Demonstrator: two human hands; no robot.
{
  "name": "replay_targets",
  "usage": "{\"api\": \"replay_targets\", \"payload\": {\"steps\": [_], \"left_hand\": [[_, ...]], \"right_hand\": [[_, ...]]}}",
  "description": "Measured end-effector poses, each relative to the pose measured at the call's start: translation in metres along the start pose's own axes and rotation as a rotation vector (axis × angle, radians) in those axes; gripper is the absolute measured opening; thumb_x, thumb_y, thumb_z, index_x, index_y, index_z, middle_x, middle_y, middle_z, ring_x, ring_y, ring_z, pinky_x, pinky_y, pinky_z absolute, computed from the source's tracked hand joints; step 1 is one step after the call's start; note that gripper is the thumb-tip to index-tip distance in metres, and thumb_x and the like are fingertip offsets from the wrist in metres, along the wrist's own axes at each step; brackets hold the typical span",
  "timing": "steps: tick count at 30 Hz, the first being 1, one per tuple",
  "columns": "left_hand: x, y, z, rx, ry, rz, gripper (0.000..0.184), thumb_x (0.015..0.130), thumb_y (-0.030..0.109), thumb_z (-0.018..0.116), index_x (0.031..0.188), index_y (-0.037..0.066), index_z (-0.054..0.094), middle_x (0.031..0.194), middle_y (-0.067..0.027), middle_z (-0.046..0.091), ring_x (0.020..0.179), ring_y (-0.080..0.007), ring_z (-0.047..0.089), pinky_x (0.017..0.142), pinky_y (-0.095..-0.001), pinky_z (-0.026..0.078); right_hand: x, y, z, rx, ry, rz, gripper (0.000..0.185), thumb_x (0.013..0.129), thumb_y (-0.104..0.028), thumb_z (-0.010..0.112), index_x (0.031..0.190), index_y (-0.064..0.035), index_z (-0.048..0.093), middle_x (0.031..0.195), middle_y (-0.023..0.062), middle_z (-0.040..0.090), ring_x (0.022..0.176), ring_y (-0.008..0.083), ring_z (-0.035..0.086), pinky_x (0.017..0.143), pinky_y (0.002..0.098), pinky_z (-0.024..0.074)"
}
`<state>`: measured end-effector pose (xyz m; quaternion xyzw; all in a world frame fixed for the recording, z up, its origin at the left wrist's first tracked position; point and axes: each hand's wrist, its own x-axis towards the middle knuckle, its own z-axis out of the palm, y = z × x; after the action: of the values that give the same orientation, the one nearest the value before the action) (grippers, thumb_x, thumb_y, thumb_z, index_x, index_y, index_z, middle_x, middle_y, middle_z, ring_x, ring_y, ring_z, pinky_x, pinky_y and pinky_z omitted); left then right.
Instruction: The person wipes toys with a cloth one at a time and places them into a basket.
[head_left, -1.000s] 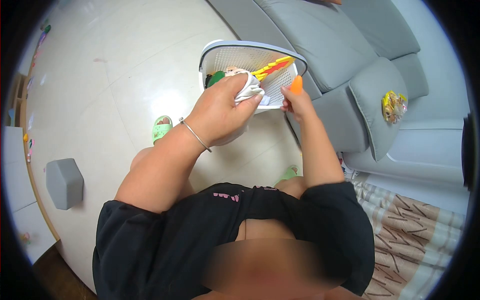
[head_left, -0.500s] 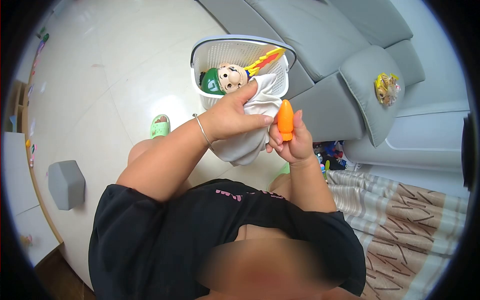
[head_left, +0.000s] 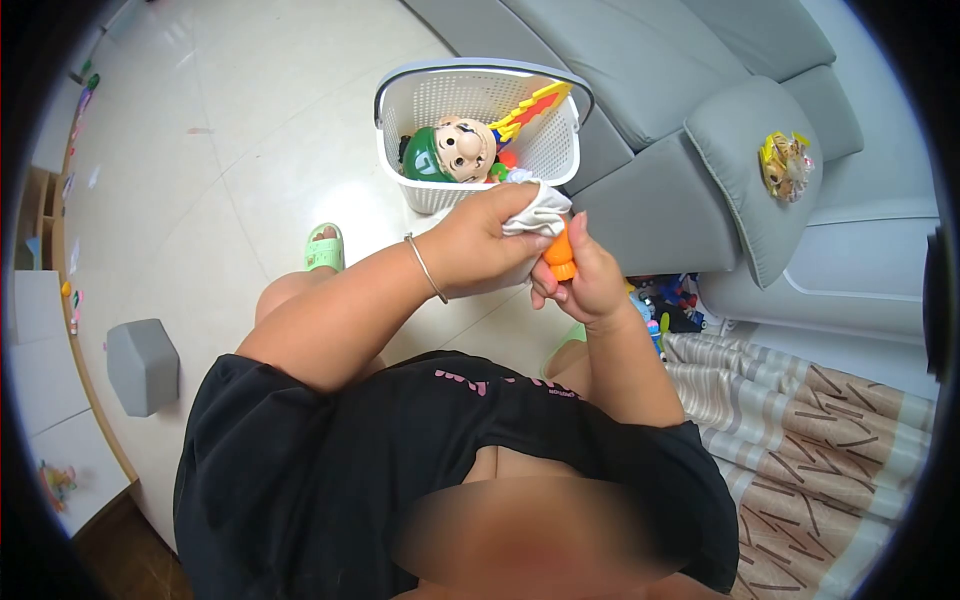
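My left hand, with a bangle at its wrist, is closed on a white cloth. A fold of that cloth lies over the upper part of an orange bullet-shaped toy, leaving its flared base in sight. The toy is gripped between the thumb and fingers of my right hand. Just beyond my hands stands a white perforated basket with a dark handle. Inside it are a toy face with a green cap, a yellow and red toy and small colourful pieces.
On the grey sofa, a cushion bears a bagged yellow item. More toys lie on the floor by the patterned curtain. A grey hexagonal stool stands at left, near a white cabinet.
The cloth in my left hand has moved up over the orange toy's tip, which was bare before. My right hand still holds the toy, now slightly lower left.
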<state>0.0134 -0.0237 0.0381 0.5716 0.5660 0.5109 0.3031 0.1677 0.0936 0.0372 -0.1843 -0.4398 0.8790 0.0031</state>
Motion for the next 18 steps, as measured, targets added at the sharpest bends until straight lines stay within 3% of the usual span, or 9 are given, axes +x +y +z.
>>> {"api": "replay_targets", "payload": {"steps": [3,7,10,13,15,16,18], "left_hand": [[0.001,0.000,-0.001,-0.607,-0.004,-0.301,0.038,0.089,0.008,0.060,0.126,0.005,0.051,0.110,-0.0029,0.060,0.101,-0.0099,0.055,0.090,-0.0277,0.045],[0.003,0.003,-0.003,-0.648,0.031,-0.335,0.039,0.090,0.007,0.060,0.127,0.004,0.050,0.110,-0.0038,0.060,0.100,-0.0102,0.056,0.089,-0.0274,0.045],[0.002,-0.001,0.002,-0.720,0.174,-0.298,0.029,0.090,0.016,0.060,0.116,0.002,0.056,0.101,-0.0041,0.063,0.093,-0.0110,0.057,0.083,-0.0276,0.047],[0.001,-0.003,0.001,-0.553,0.246,-0.250,0.028,0.092,0.018,0.057,0.116,0.002,0.055,0.104,-0.0073,0.063,0.094,-0.0151,0.059,0.083,-0.0300,0.048],[-0.002,0.000,0.001,-0.324,0.193,-0.100,0.035,0.092,0.014,0.056,0.125,0.003,0.051,0.122,-0.0105,0.056,0.106,-0.0181,0.057,0.091,-0.0300,0.046],[-0.004,0.002,0.002,-0.323,0.194,-0.100,0.035,0.092,0.014,0.056,0.125,0.003,0.051,0.122,-0.0105,0.056,0.106,-0.0181,0.057,0.091,-0.0300,0.046],[-0.006,0.006,0.004,0.323,0.137,0.159,0.037,0.088,0.013,0.059,0.123,0.003,0.053,0.128,-0.0192,0.050,0.109,-0.0298,0.058,0.092,-0.0337,0.045]], "right_hand": [[-0.001,0.001,-0.004,0.044,-0.067,0.010,0.059,0.098,-0.056,0.027,0.100,-0.0039,0.053,0.061,0.0047,0.051,0.043,0.0078,0.040,0.054,0.0299,0.0530],[0.002,0.003,-0.009,0.016,-0.086,-0.004,0.060,0.098,-0.058,0.027,0.103,-0.0035,0.052,0.062,0.0053,0.051,0.045,0.0084,0.040,0.054,0.0294,0.0528],[0.002,0.002,-0.010,-0.010,-0.068,-0.053,0.054,0.100,-0.051,0.028,0.107,-0.0035,0.052,0.067,0.0066,0.053,0.051,0.0100,0.045,0.057,0.0305,0.0532],[0.000,-0.003,-0.006,0.082,-0.080,-0.080,0.045,0.101,-0.041,0.030,0.115,-0.0038,0.051,0.079,0.0079,0.056,0.060,0.0121,0.049,0.061,0.0324,0.0535],[-0.001,-0.003,-0.005,0.095,-0.027,-0.088,0.040,0.101,-0.032,0.031,0.122,-0.0040,0.049,0.090,0.0080,0.058,0.065,0.0133,0.051,0.066,0.0336,0.0535],[-0.001,-0.003,-0.003,0.094,-0.028,-0.087,0.040,0.101,-0.032,0.031,0.122,-0.0040,0.049,0.090,0.0080,0.058,0.065,0.0133,0.051,0.066,0.0336,0.0535],[-0.001,-0.003,0.001,0.002,0.087,-0.065,0.038,0.100,-0.029,0.033,0.124,-0.0032,0.048,0.094,0.0078,0.058,0.066,0.0134,0.052,0.069,0.0328,0.0532]]}}
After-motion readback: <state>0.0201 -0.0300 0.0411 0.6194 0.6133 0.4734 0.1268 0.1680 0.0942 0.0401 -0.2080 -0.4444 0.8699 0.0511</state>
